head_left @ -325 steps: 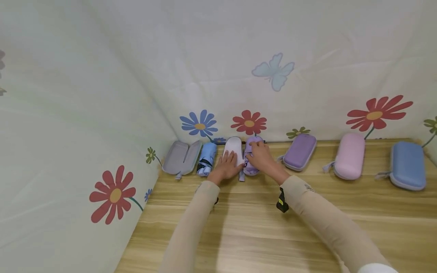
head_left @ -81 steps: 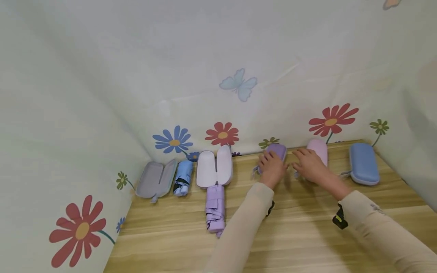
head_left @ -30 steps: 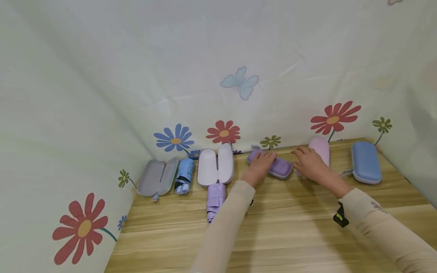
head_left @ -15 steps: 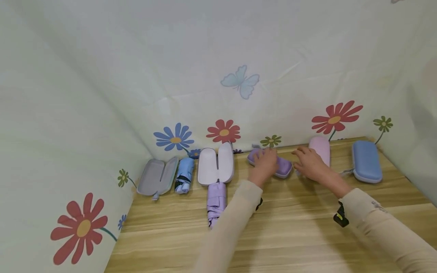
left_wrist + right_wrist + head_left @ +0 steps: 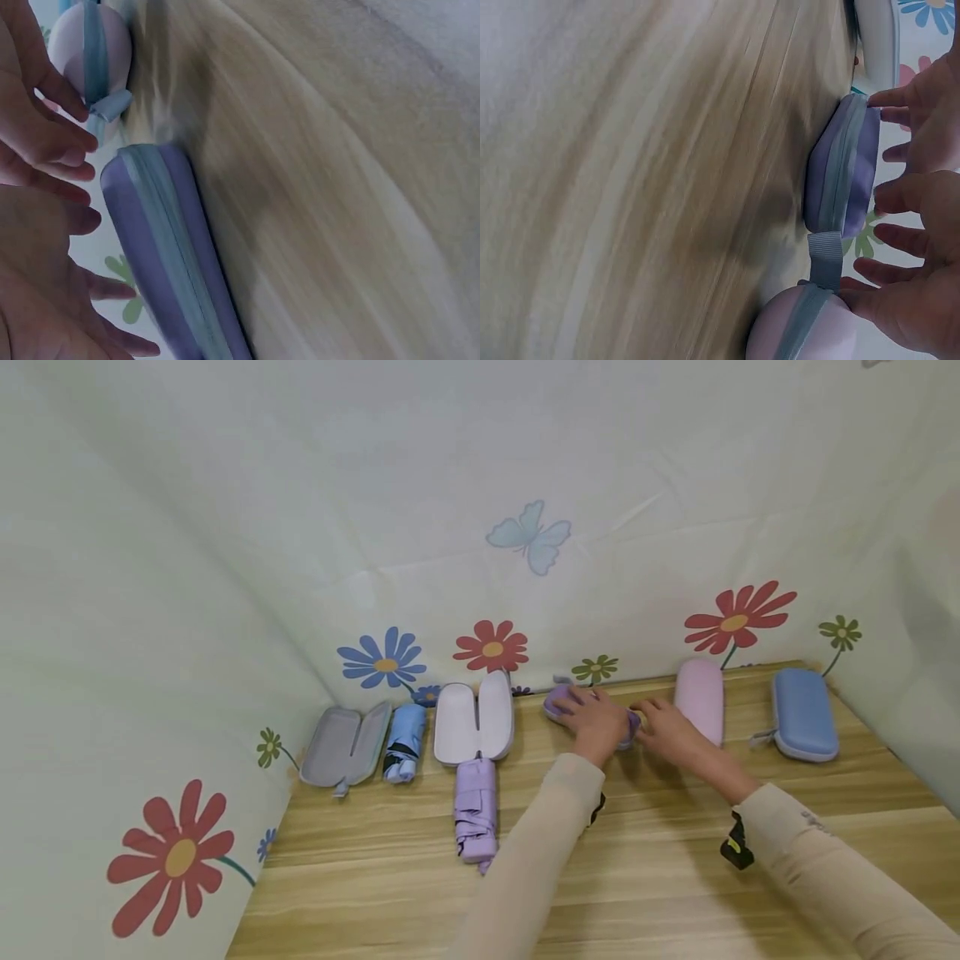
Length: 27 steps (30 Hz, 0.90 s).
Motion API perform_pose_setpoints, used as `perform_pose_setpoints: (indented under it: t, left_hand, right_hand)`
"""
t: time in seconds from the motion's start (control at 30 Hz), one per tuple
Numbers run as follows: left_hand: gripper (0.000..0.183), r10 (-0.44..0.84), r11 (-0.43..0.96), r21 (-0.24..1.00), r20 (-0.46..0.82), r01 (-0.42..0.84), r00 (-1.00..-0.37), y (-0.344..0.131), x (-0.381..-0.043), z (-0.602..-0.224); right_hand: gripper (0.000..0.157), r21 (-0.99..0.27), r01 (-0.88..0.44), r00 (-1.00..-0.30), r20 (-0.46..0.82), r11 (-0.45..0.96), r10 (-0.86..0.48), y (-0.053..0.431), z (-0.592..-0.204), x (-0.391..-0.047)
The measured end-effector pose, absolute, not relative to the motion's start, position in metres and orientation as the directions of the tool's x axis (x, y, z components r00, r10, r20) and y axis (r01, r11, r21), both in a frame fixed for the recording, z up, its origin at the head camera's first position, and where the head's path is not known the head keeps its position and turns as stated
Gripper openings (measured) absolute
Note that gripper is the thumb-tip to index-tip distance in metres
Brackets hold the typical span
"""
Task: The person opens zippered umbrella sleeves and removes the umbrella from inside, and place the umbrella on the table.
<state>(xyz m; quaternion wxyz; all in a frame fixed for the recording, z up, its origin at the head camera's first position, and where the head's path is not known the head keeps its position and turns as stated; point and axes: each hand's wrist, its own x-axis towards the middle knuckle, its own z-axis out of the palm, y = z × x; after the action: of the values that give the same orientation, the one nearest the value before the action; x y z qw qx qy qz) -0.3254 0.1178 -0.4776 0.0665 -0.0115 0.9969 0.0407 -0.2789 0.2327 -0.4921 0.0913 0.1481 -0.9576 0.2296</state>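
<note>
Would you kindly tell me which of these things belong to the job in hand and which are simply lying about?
Likely in the job, judging by the hands:
purple case, under the left hand, with the right hand by its right end

Apparently lying about for now:
open grey case
blue umbrella
open white-lined case
lilac umbrella
pink case
blue case
</note>
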Motion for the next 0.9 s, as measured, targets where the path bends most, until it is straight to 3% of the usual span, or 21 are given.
perform_pose_setpoints:
  t: [0.27,0.4,0.6,0.7,0.9]
  left_hand:
    - [0.052,0.073,0.995,0.074,-0.044,0.07,-0.996,0.106,-0.327,-0.484]
    - [0.059,0.123,0.987,0.11,-0.028,0.119,-0.992,0.096,-0.33,-0.484]
    - [0.082,0.217,0.954,0.232,-0.089,0.192,-0.972,0.084,-0.34,-0.488]
    - [0.082,0.329,0.929,0.213,-0.105,0.302,-0.939,0.075,-0.347,-0.49]
    - [0.051,0.581,0.811,0.185,-0.141,0.555,-0.802,0.057,-0.355,-0.486]
  right_hand:
    - [0.046,-0.412,-0.294,-0.952,0.204,0.863,-0.227,0.237,-0.491,-0.276]
    - [0.047,-0.427,-0.255,-0.965,0.161,0.867,-0.205,0.248,-0.492,-0.278]
    - [0.047,-0.434,-0.211,-0.977,0.114,0.876,-0.18,0.262,-0.492,-0.284]
    - [0.047,-0.438,-0.219,-0.975,0.125,0.872,-0.182,0.265,-0.488,-0.284]
    - [0.047,-0.439,-0.239,-0.97,0.144,0.866,-0.194,0.263,-0.483,-0.284]
